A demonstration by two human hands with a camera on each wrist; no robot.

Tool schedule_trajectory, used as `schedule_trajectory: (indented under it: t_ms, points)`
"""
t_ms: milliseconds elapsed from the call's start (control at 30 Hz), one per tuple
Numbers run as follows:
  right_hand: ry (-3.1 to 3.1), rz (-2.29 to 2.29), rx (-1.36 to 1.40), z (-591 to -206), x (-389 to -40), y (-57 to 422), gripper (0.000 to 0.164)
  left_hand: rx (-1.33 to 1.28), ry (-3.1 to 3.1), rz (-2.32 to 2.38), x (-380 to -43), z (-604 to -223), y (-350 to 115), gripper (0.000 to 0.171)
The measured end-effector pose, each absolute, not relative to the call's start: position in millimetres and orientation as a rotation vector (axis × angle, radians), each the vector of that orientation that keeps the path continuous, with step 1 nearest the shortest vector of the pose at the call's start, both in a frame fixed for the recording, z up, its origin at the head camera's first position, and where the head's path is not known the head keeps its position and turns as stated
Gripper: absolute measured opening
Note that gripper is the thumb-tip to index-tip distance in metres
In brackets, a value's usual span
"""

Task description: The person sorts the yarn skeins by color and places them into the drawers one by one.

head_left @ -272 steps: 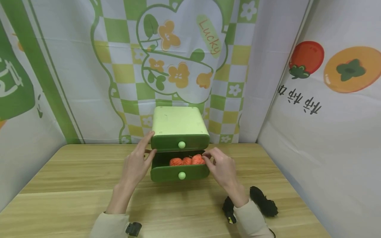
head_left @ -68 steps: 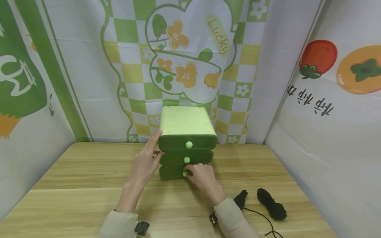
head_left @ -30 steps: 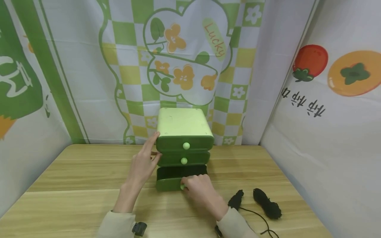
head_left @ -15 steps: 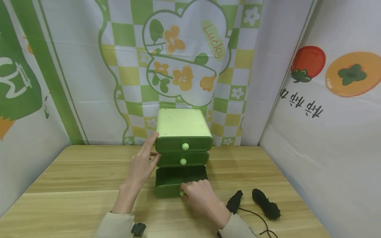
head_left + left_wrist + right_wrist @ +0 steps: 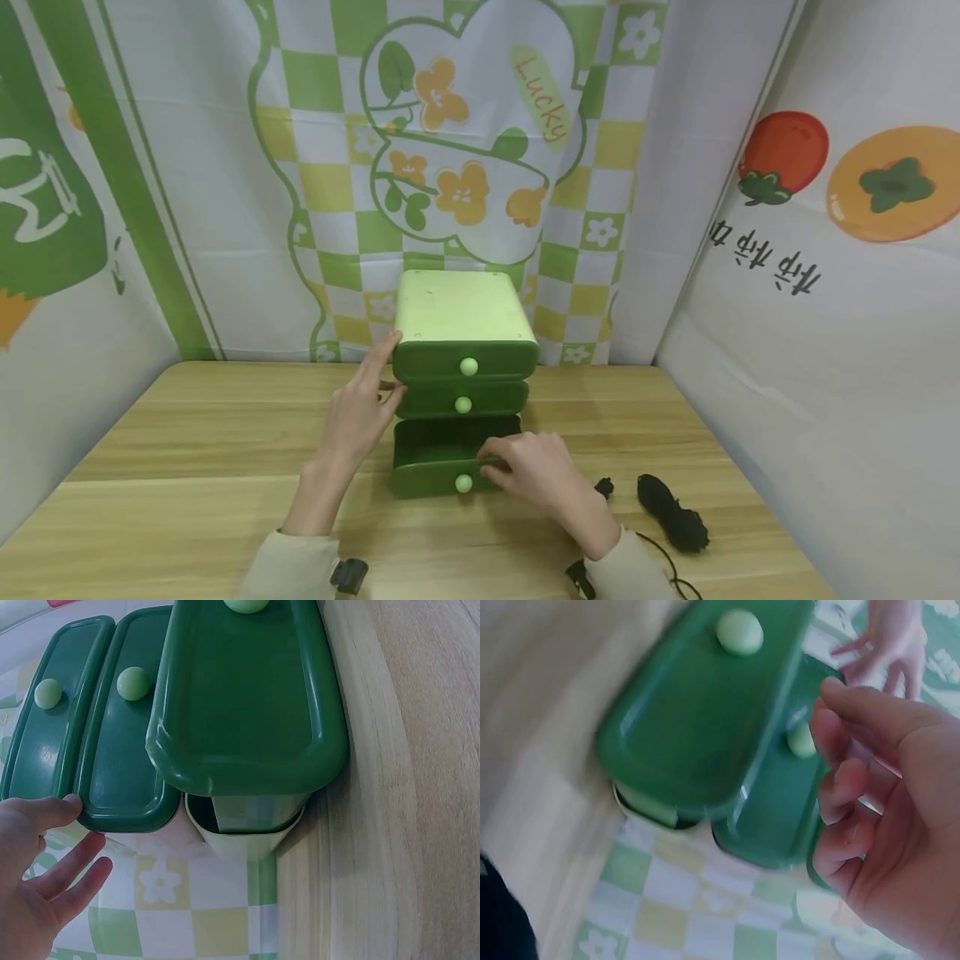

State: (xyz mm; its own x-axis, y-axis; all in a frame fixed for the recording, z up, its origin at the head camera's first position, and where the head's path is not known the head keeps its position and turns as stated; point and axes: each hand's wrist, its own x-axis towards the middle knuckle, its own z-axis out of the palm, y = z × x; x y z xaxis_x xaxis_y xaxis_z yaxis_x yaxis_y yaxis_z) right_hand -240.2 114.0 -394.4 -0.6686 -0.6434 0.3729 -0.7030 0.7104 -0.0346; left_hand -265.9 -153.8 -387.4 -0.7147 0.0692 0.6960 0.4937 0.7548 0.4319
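Note:
A small three-drawer cabinet (image 5: 461, 304) with a light green top stands on the table. Its bottom drawer (image 5: 427, 481) is pulled out, showing a dark green inside; the upper two drawers are in. My left hand (image 5: 355, 412) steadies the cabinet's left side, fingertips touching its upper corner and the middle drawer's edge (image 5: 124, 817). Over the right part of the bottom drawer's front hovers my right hand (image 5: 543, 471), right of the round knob (image 5: 463, 483). In the right wrist view its fingers (image 5: 847, 780) are loosely bent and hold nothing.
A black yarn bundle (image 5: 673, 514) lies at the right of the table (image 5: 187, 450). A second black bundle (image 5: 604, 487) is partly hidden behind my right wrist, with a loose black cord (image 5: 667, 562) close by. A patterned curtain (image 5: 330, 275) hangs behind.
Earlier the middle drawer, holding orange yarn balls, was out; it is now in. My right hand has pulled the bottom drawer out, let go of its knob and moved right. The left hand stays.

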Motion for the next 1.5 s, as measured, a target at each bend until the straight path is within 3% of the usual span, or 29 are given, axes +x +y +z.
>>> schedule_trajectory:
  t_ms: [700, 967, 1500]
  points:
    - [-2.754, 0.341, 1.023, -364, -260, 171, 0.016, -0.422, -2.266, -0.786, -266, -385, -152, 0.089]
    - [-2.866, 0.403, 1.015, -365, -267, 189, 0.014, -0.421, -2.272, -0.793, -265, -385, -152, 0.088]
    - [-3.189, 0.757, 0.945, -373, -280, 225, 0.027, -0.406, -2.287, -0.818, -265, -386, -152, 0.089]
